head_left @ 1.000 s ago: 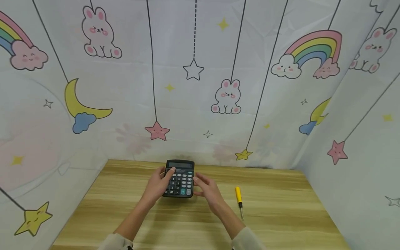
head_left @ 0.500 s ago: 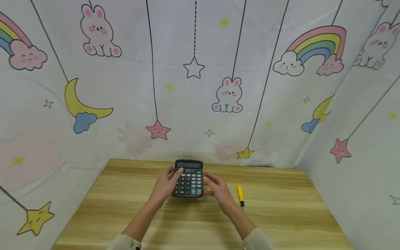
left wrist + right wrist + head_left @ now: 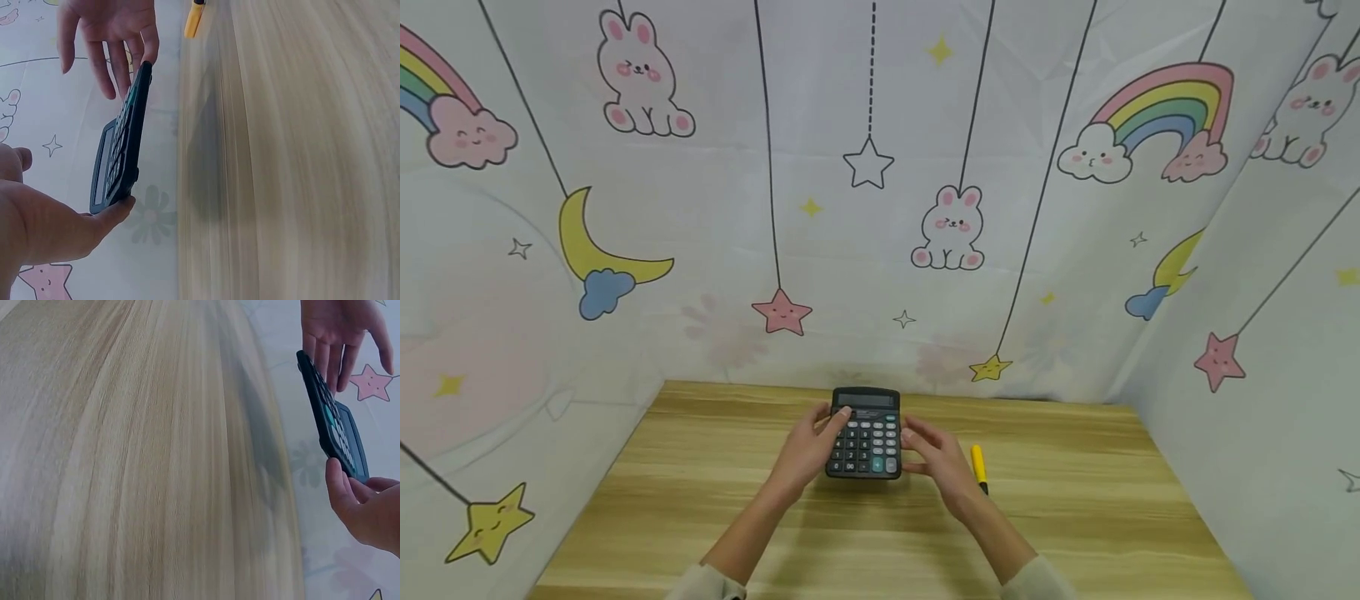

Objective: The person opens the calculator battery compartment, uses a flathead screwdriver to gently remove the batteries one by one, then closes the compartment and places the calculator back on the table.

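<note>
Head view. A black calculator [image 3: 865, 442] is held above a wood-grained table [image 3: 700, 475], toward its far side, between the left hand [image 3: 807, 450] and the right hand [image 3: 946, 468]. The upper left of the keypad is overlapped by the left thumb, and some keys are thereby hidden; the right edge is met by the fingertips of the right hand. A yellow-handled tool [image 3: 977, 463] is seen just beside the right hand, its near end blocked by the right wrist. Pale sleeves [image 3: 1037, 583] are cut off by the lower border. The table is enclosed by a white backdrop [image 3: 715, 233], on which rabbits [image 3: 638, 79], stars [image 3: 782, 312], moons [image 3: 574, 237] and rainbows [image 3: 1172, 98] are printed.

Left wrist view. The calculator is shown nearly edge-on, tilted and apart from the tabletop, on which a soft shadow [image 3: 209, 150] is cast. Its edge is supported by an outstretched finger of the left hand, with the thumb held away from the keys. The digits of the right hand are spread apart. The tool is cropped at the top.

Right wrist view. The calculator's nearer edge is touched by the right hand's fingers; the left hand's straight fingers are partly screened by the calculator.
</note>
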A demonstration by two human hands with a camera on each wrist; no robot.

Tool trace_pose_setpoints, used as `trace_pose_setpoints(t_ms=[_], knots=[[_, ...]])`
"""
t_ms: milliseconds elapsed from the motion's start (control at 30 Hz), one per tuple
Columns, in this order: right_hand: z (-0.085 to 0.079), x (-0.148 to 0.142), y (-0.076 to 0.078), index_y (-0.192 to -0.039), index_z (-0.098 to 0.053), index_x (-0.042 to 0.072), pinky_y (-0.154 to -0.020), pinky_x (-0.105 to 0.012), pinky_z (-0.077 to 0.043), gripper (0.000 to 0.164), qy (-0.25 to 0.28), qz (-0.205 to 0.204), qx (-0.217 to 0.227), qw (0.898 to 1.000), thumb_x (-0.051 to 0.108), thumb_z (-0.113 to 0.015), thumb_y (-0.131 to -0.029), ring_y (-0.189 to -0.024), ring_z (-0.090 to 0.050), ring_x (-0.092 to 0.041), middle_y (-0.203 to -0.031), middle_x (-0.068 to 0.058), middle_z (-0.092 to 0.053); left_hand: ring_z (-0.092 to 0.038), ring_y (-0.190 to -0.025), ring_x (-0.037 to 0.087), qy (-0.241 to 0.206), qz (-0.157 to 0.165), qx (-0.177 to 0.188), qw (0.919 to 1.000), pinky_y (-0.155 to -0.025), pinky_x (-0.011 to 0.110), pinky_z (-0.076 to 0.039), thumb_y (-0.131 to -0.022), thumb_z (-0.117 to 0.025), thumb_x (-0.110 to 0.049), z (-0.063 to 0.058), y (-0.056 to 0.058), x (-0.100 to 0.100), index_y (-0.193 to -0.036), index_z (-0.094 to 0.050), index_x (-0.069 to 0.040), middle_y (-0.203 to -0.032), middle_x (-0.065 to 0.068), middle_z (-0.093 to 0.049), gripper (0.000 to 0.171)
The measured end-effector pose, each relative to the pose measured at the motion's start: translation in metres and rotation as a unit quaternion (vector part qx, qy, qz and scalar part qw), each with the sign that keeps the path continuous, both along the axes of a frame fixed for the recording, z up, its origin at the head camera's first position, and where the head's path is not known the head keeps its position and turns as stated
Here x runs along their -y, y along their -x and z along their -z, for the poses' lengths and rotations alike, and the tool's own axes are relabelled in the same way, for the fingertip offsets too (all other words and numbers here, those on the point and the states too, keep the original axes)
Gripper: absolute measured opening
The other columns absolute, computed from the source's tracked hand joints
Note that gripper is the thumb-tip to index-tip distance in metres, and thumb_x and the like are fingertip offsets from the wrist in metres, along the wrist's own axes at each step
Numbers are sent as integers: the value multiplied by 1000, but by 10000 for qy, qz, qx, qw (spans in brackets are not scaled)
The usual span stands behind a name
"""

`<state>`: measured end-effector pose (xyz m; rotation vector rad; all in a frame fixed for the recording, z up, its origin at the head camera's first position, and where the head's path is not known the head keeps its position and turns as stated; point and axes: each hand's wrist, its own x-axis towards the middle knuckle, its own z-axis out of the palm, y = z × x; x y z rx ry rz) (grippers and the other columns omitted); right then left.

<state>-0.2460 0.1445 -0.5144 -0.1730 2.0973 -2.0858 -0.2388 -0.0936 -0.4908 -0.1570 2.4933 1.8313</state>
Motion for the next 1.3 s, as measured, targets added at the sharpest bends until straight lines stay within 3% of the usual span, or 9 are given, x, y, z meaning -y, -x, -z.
trace_pose_setpoints(t_ms=[300,733,900,1300], knots=[[-6,-11,-5,-157,-45,-6,-96,-52,-59,64,-46,11,6,10000,32,-63,-109,-122,-64,-34,-154,-26,-52,-44,-148,44,-41,72,5,10000,-117,58,-40,-103,-58,-63,-5,-2,-8,-161,-37,4,-163,26,-41,91],[-6,-18,-9,-157,-45,-6,-95,-50,-60,61,-95,8,71,9999,29,-62,-110,-122,-63,-34,-154,-27,-52,-45,-147,45,-190,88,83,9997,-117,59,-39,-104,-58,-61,-1,-3,-16,-161,-37,4,-163,27,-41,89],[-5,-20,-10,-156,-44,-9,-94,-50,-60,59,-169,41,17,9998,26,-58,-111,-120,-64,-35,-154,-30,-51,-45,-147,46,-288,96,81,9995,-117,59,-39,-106,-59,-55,3,-3,-19,-161,-37,4,-161,27,-43,84],[8,-30,-17,-156,-43,-10,-94,-51,-60,60,-193,9,306,9993,26,-58,-111,-117,-63,-33,-148,-30,-55,-46,-145,47,-252,64,272,9993,-117,58,-40,-106,-59,-55,18,-8,-31,-159,-37,7,-161,29,-42,85]])
